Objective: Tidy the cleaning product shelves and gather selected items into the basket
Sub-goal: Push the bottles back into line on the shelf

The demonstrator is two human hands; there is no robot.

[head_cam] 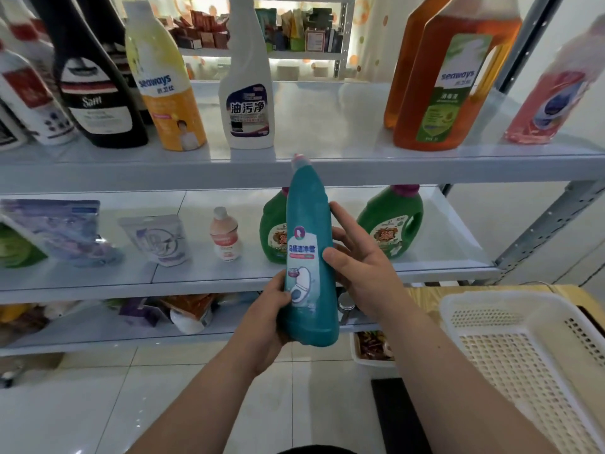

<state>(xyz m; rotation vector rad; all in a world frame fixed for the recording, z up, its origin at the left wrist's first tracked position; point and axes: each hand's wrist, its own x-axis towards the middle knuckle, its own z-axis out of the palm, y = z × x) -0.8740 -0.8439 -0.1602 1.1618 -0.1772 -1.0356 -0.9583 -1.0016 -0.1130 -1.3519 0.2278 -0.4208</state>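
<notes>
Fingers of left hand wrapped round upright teal bottle; right hand flat against it, nearer basket at lower right.

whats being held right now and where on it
A tall teal plastic bottle. The left hand grips its lower body near the base; the right hand rests against its middle, fingers fairly straight.

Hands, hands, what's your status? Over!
Left hand grips bottle at base. Right hand open against its side. Bottle near upright, in mid-air. Basket at right, path clear.
</notes>
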